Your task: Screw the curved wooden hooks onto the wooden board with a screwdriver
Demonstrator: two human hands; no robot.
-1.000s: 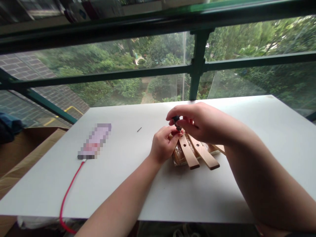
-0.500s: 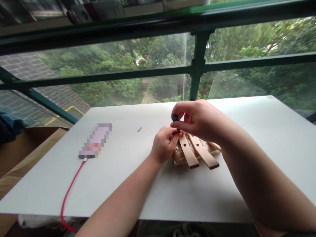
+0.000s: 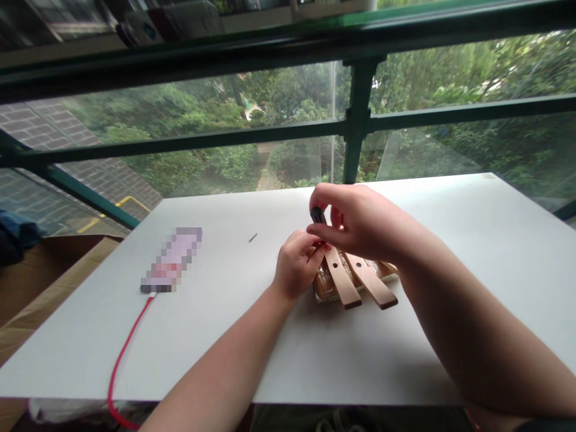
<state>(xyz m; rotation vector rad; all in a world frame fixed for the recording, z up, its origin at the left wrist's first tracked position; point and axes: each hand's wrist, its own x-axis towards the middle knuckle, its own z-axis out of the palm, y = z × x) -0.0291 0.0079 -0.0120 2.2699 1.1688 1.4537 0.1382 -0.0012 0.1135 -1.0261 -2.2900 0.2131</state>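
Note:
Several flat wooden slats with small holes lie fanned out on a clear plastic bag at the middle of the white table. My left hand pinches the far ends of the slats, thumb and fingers closed on them. My right hand hovers just above that spot and grips a small black tool handle between thumb and fingers, its tip pointing down at the slat ends. What the tip touches is hidden by my fingers.
A small dark screw lies loose on the table left of my hands. Farther left rests a blurred flat device with a red cable running off the near edge. A green window frame stands behind the table. Cardboard sits at left.
My right hand has turned and lifted slightly with the black handle, which has shifted a little up and left. My left hand and the slats have stayed in place.

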